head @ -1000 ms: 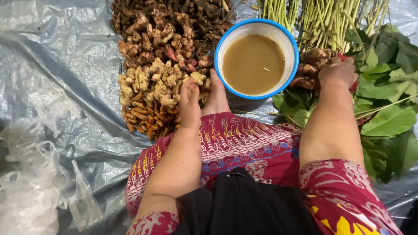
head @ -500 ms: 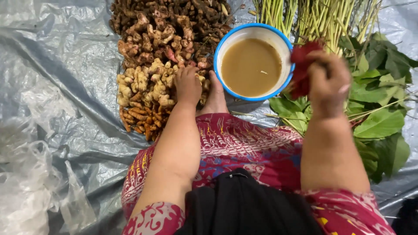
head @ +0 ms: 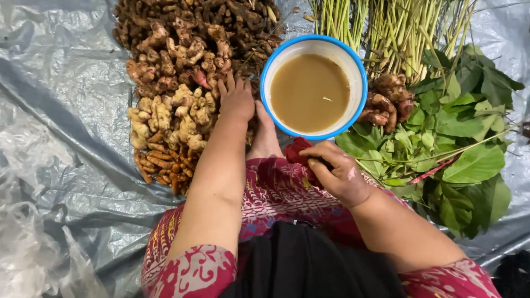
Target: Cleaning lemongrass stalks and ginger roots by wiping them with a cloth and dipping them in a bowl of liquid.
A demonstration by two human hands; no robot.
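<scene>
My left hand (head: 236,99) rests palm down with fingers apart on a heap of pale ginger-like roots (head: 171,118), next to my bare foot (head: 265,138). My right hand (head: 337,174) is closed on a dark red cloth (head: 298,153) held over my patterned red lap, just below a white bowl with a blue rim (head: 353,113). The bowl holds cloudy brown water (head: 309,91). Several reddish-brown roots (head: 383,102) lie to the right of the bowl.
Darker brown roots (head: 187,27) are piled at the top, small orange roots (head: 163,165) at the heap's near edge. Green stalks (head: 397,27) and broad green leaves (head: 464,143) lie at right. A grey plastic sheet (head: 61,110) covers the ground, with crumpled clear plastic bags (head: 27,254) at lower left.
My right hand has come from the reddish roots beside the bowl down to my lap, carrying the red cloth. My left hand slid forward onto the pale roots.
</scene>
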